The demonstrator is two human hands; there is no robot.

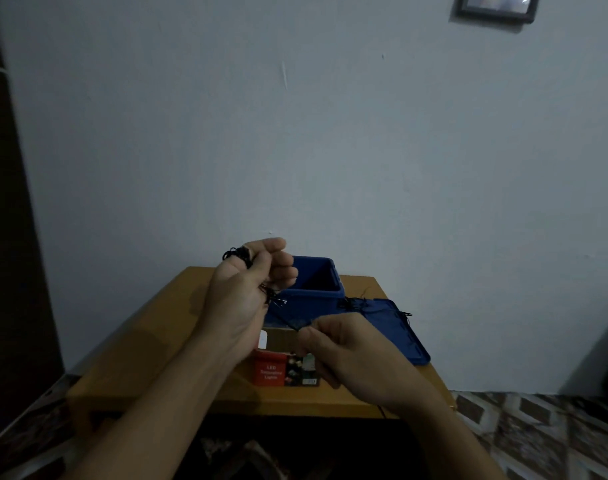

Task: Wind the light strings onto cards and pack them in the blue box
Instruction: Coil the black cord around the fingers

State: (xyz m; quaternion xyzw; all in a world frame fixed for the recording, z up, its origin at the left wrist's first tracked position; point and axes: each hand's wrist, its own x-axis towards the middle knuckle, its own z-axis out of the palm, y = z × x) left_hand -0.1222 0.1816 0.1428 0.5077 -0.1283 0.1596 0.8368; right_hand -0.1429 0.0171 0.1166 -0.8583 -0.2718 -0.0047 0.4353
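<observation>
Left hand (pixel 247 292) raised just left of blue box (pixel 316 303), fingers curled round bundled black light string (pixel 238 254); right hand (pixel 344 351) in front of box, pinching strand; blue lid (pixel 396 330) right of box; red carton (pixel 271 370) in front of box

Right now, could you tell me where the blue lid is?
Head view: the blue lid lies on the wooden table, right of the blue box.
</observation>
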